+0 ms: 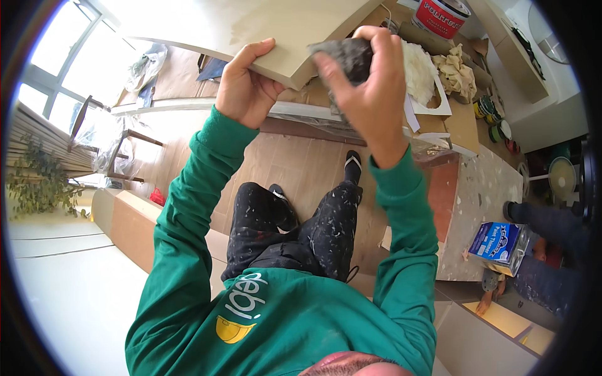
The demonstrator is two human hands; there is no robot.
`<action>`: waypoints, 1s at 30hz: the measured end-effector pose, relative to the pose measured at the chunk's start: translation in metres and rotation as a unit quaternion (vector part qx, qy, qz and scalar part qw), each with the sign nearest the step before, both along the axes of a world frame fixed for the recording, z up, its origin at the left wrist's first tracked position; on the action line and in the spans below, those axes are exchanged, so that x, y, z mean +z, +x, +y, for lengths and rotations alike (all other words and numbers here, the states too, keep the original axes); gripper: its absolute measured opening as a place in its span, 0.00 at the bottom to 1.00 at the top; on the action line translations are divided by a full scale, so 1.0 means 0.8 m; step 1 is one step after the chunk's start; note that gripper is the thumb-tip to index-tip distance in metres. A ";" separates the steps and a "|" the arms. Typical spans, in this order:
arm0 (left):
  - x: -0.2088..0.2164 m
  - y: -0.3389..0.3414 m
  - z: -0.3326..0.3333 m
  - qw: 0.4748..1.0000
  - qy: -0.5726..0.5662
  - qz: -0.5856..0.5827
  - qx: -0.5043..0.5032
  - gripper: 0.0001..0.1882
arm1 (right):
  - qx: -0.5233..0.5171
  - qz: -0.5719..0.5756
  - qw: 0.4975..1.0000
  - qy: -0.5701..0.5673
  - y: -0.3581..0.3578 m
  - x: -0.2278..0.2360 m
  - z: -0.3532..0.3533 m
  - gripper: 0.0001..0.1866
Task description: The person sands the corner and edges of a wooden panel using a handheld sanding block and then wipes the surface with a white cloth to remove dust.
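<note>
Beige panel (276, 31) and dark grey wad (354, 58), both held

We see, largest first, the brown-covered surface (179, 78) beneath the panel. To the panel's right stands a red can (438, 19), with crumpled tan paper (456, 72) just beside it. We note the left hand (246, 86) pinching the panel's near edge, thumb above, other fingers curled below. In the right hand (372, 97), thumb and fingers pinch the wad just beside the panel's corner; we cannot tell whether wad and panel touch.
</note>
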State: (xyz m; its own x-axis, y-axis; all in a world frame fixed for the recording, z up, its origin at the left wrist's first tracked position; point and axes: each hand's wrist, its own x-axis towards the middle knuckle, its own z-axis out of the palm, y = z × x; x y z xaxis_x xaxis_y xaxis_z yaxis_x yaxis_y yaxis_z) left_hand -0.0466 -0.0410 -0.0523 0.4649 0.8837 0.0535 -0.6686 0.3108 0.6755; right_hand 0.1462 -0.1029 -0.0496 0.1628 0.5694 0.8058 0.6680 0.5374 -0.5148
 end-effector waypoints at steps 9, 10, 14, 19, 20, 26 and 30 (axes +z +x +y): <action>-0.007 -0.006 0.001 1.000 0.021 -0.006 -0.022 0.22 | 0.057 0.264 0.963 -0.025 0.040 0.007 -0.046 0.23; -0.005 -0.002 -0.001 1.000 0.017 -0.001 -0.007 0.22 | 0.010 0.236 0.971 -0.025 0.043 0.005 -0.058 0.23; 0.001 0.008 -0.009 0.999 0.012 0.013 0.027 0.21 | 0.022 0.106 0.991 -0.078 0.024 -0.010 -0.094 0.15; -0.005 0.003 -0.001 1.000 0.016 -0.005 0.003 0.20 | -0.003 -0.075 0.996 -0.047 -0.028 -0.020 -0.098 0.29; -0.010 -0.003 0.005 1.000 0.019 -0.015 -0.016 0.20 | -0.007 -0.093 0.994 -0.050 -0.034 -0.019 -0.097 0.30; -0.001 0.004 -0.004 1.000 0.011 0.003 0.009 0.18 | -0.039 -0.147 0.986 -0.073 -0.055 -0.023 -0.104 0.31; -0.003 0.005 -0.005 1.000 0.006 0.005 0.025 0.17 | -0.061 -0.129 0.987 -0.067 -0.062 -0.018 -0.104 0.23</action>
